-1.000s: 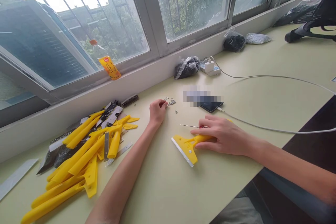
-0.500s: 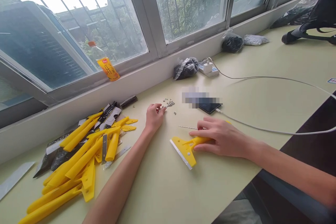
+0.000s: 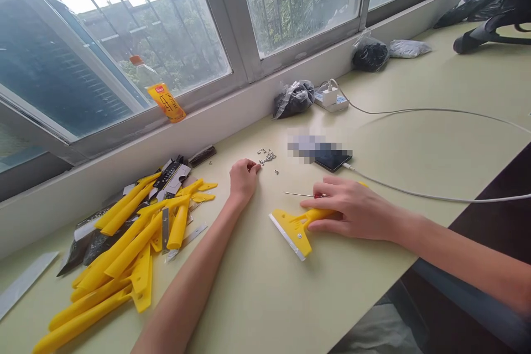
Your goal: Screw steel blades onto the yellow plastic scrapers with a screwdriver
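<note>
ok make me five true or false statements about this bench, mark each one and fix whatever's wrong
1. The right hand holds a yellow scraper. True.
2. The cable lies unconnected, apart from the phone. False: the cable's end is joined to the phone.
3. The fingertips of the left hand are at the edge of the scattered small metal parts. True.
4. The bottle stands right beside the phone. False: the bottle is up by the window.
5. The heap of yellow handles lies to the right of the right hand. False: the heap is to the left of the left forearm.
</note>
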Motion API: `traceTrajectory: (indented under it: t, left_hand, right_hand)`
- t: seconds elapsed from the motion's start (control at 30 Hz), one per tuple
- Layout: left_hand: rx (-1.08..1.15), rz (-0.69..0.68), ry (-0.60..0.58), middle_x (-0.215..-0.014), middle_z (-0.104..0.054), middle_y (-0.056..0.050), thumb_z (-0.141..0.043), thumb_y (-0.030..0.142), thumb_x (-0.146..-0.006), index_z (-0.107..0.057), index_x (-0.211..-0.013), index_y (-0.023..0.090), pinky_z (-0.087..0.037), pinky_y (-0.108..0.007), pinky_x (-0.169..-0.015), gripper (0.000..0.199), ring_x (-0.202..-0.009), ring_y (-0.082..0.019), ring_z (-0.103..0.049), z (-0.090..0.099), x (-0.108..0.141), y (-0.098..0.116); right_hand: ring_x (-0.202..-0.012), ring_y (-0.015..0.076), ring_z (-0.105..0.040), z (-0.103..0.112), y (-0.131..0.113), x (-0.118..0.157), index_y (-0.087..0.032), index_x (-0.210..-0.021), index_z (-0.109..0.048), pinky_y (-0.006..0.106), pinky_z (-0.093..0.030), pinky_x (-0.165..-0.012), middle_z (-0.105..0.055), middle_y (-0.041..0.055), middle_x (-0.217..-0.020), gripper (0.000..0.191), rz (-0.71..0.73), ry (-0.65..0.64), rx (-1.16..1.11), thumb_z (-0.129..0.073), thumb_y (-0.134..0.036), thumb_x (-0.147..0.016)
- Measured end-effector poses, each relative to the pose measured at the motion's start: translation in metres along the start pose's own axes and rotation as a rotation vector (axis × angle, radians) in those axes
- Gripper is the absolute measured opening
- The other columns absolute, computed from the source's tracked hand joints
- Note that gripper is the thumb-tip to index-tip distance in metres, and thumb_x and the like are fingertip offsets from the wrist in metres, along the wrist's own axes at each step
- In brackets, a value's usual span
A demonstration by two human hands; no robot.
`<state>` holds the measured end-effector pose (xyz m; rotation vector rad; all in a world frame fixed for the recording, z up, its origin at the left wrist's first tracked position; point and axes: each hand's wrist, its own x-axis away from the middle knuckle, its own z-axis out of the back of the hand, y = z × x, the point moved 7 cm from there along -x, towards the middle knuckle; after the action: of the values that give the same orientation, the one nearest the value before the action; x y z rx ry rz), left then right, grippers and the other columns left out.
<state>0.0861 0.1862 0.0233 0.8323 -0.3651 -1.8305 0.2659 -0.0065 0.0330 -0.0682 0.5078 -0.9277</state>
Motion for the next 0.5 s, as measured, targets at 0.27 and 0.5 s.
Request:
traceTrajectory:
  t: [0.27, 0.5]
  left_hand:
    - [0.205, 0.0, -0.131, -0.082, -0.075, -0.003, -0.069, 0.037, -0.086, -0.074, -0.081, 0.022, -0.051, -0.027, -0.067, 0.016, -0.073, -0.017, -0.064, 0.026, 0.072, 0.019]
    - [0.476, 0.027, -0.3, -0.085, -0.072, -0.003, -0.069, 0.037, -0.088, -0.075, -0.082, 0.026, -0.05, -0.029, -0.067, 0.014, -0.075, -0.017, -0.061, 0.031, 0.132, 0.043]
  right_hand:
    - [-0.081, 0.0206, -0.054, 0.001, -0.001, 0.0, -0.029, -0.116, -0.074, 0.032, -0.043, -0.07, -0.065, 0.006, -0.088, 0.036, 0.008, 0.028, 0.001, -0.057, -0.055, -0.097]
    - [-0.081, 0.021, -0.053, 0.0, -0.003, -0.001, -0.028, -0.112, -0.074, 0.032, -0.042, -0.07, -0.063, 0.0061, -0.087, 0.035, 0.007, 0.019, 0.02, -0.057, -0.055, -0.097]
